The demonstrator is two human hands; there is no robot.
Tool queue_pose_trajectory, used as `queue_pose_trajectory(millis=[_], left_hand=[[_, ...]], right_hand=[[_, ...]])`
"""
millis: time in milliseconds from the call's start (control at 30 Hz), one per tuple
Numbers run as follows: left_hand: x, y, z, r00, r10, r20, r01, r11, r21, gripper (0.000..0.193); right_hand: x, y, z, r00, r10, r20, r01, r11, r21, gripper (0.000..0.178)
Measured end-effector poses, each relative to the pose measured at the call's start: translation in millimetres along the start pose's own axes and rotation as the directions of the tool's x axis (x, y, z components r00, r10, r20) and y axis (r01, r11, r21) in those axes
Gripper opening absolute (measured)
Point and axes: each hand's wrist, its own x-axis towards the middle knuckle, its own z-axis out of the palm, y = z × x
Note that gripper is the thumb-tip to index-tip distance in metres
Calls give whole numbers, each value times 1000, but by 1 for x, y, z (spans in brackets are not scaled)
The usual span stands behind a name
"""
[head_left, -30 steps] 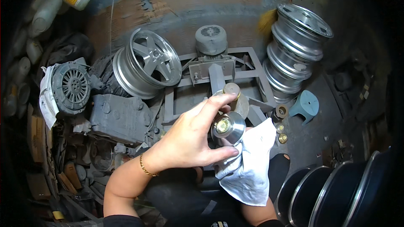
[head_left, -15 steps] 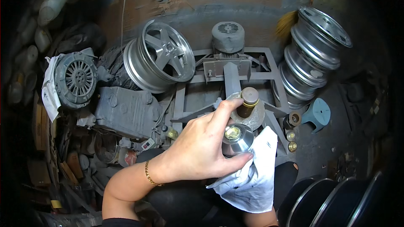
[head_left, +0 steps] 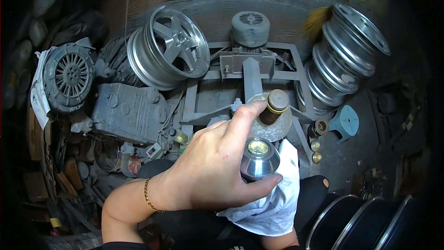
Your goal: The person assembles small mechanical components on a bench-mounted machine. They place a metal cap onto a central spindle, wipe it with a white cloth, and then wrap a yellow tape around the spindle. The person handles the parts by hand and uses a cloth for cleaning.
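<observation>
My left hand (head_left: pixel 210 166) reaches in from the lower left, thumb and fingers curled around a shiny silver metal piece (head_left: pixel 259 165) with tapered sides and a yellowish, glinting round top. Its index fingertip overlaps the edge of a brown cylinder (head_left: pixel 274 110) with a gold ring; I cannot tell whether they touch. Behind that cylinder lies a round grey disc (head_left: pixel 261 127). A white cloth (head_left: pixel 277 194) hangs below and beside the silver piece. My right hand (head_left: pixel 273 203) is hidden beneath this cloth, its fingers out of sight; only the forearm shows at the lower edge.
A grey metal frame (head_left: pixel 189 104) bears a motor (head_left: pixel 250 30) ahead of me. One spoked wheel rim (head_left: pixel 171 48) leans at left, by a dusty gearbox-like block (head_left: pixel 132 113). Stacked rims (head_left: pixel 342 65) and a light-blue stool (head_left: pixel 347 121) stand at right; more rims (head_left: pixel 356 227) lie near.
The view has shifted slightly, with the surroundings sliding up and a little left. My left hand keeps its grasp on the silver piece, which tilts a little more upright. The cloth stays beneath it.
</observation>
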Motion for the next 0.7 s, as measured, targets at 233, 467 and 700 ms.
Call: queue_pose_trajectory(millis=[233,467,700], left_hand=[[-3,0,-3,1000,-15,-10,15,1000,-12,90],[-22,-9,-22,968,-164,-189,164,986,-15,88],[-161,-4,-57,767,-223,-602,525,758,387,79]], right_hand=[[4,-6,4,997,57,56,-60,996,61,63],[22,13,-19,979,-62,194,137,907,-399,53],[56,60,-34,973,202,111,-100,804,-586,52]])
